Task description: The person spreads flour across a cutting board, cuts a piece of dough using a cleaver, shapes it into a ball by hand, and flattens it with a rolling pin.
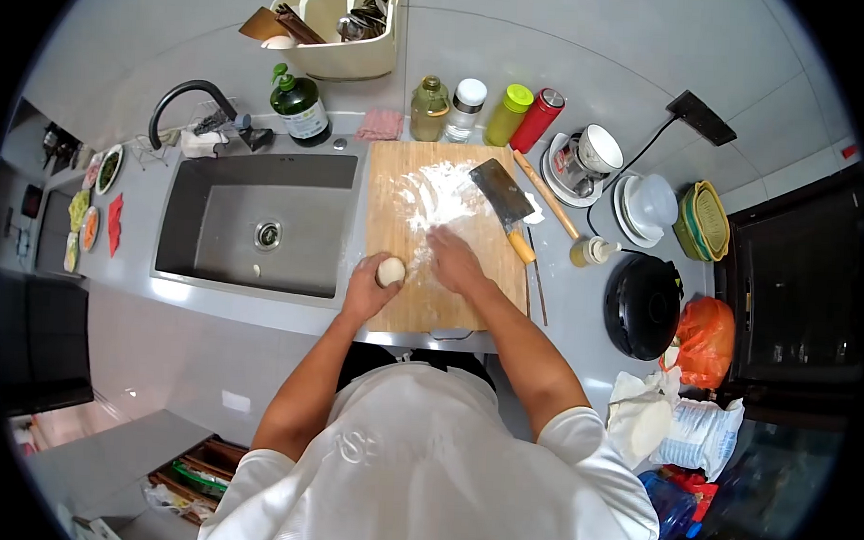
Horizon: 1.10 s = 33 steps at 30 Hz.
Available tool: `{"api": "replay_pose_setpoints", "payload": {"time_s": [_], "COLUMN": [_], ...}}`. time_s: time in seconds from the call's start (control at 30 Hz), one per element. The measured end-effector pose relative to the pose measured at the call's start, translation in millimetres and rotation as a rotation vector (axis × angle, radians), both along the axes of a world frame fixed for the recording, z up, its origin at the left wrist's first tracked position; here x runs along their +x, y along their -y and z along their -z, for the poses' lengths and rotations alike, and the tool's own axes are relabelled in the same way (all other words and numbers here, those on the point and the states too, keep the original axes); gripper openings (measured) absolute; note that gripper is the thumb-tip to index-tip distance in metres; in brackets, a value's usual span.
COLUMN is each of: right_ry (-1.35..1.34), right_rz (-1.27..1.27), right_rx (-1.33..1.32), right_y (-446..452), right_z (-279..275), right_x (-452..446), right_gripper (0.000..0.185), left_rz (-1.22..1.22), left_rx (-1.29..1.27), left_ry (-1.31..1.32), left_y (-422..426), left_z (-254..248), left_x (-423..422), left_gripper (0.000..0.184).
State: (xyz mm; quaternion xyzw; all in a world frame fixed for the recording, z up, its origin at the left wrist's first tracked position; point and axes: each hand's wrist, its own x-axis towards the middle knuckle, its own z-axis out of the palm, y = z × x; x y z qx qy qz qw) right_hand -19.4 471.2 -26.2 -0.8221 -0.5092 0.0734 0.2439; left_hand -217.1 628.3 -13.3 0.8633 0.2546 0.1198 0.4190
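Note:
My left hand [363, 294] is wrapped round a pale ball of dough [391, 271] at the left edge of the wooden cutting board [392, 188]. My right hand [456, 263] lies low over the middle of the board, fingers stretched into the near edge of the scattered white flour [444, 196]. Nothing shows in that hand, though its fingertips are slightly blurred. To the right of the flour, a cleaver [501, 193] rests with its dark blade on the board and its yellow handle towards me. A wooden rolling pin [546, 193] lies slanted beyond it.
Left of the board is a sink [253, 216] with a black faucet [195, 100]. Bottles [466, 109] line the wall behind. To the right stand bowls and plates [645, 206], a squeeze bottle [594, 251] and a black round appliance [644, 306]. Chopsticks [538, 278] lie beside the board.

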Motion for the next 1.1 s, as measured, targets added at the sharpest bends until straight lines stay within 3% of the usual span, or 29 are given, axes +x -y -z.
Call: {"api": "replay_pose_setpoints", "payload": {"time_s": [0.07, 0.17, 0.27, 0.37, 0.4, 0.5, 0.57, 0.6, 0.67, 0.77, 0.87, 1.0, 1.07, 1.1], "right_ry": [-0.063, -0.357, -0.930, -1.215, -1.072, -0.719, -0.577, -0.589, -0.616, -0.616, -0.578, -0.494, -0.408, -0.527], "right_rz": [-0.202, 0.152, 0.345, 0.313, 0.323, 0.293, 0.192, 0.262, 0.401, 0.350, 0.333, 0.501, 0.515, 0.500], "right_rx": [-0.085, 0.057, 0.167, 0.275, 0.308, 0.328, 0.267, 0.287, 0.322, 0.225, 0.361, 0.198, 0.075, -0.002], "right_y": [16.4, 35.6, 27.6, 26.5, 28.6, 38.2, 43.5, 40.8, 34.2, 41.9, 45.9, 25.1, 13.5, 11.4], "right_z": [6.2, -13.4, -4.2, -14.8, -7.9, 4.0, -13.8, -22.0, -31.6, -9.9, -24.5, -12.5, 2.2, -0.5], "right_x": [-3.6, -31.9, -51.6, -56.6, -57.7, -67.3, -72.5, -76.4, -85.4, -87.2, -104.5, -100.5, -87.0, -79.9], "right_gripper": [0.051, 0.053, 0.049, 0.048, 0.049, 0.050, 0.048, 0.046, 0.041, 0.044, 0.038, 0.034, 0.036, 0.043], "left_rz": [0.020, -0.089, -0.074, -0.062, -0.062, 0.012, 0.008, 0.007, 0.016, 0.035, 0.075, 0.042, 0.053, 0.054], "left_rx": [0.026, -0.155, -0.633, -1.005, -1.104, -1.009, -0.504, -0.252, -0.120, -0.118, -0.035, 0.316, 0.384, 0.420], "left_ry": [0.028, -0.126, -0.125, 0.020, 0.049, -0.034, 0.001, 0.021, 0.039, 0.091, 0.075, 0.098, 0.066, 0.050], "left_y": [-0.7, 9.2, 24.0, 28.3, 28.7, 29.7, 34.2, 36.9, 46.8, 44.4, 47.1, 45.9, 31.4, 28.5], "left_z": [-2.6, -19.9, -5.9, 15.5, 13.3, 8.3, 27.2, 34.8, 21.6, 23.4, 24.0, 42.3, 35.1, 38.2], "left_x": [2.1, 16.9, 36.8, 43.1, 44.8, 46.3, 44.9, 44.2, 41.7, 39.0, 41.1, 54.4, 77.1, 78.1], "left_gripper": [0.060, 0.055, 0.043, 0.040, 0.043, 0.048, 0.046, 0.047, 0.047, 0.044, 0.037, 0.030, 0.036, 0.039]}}
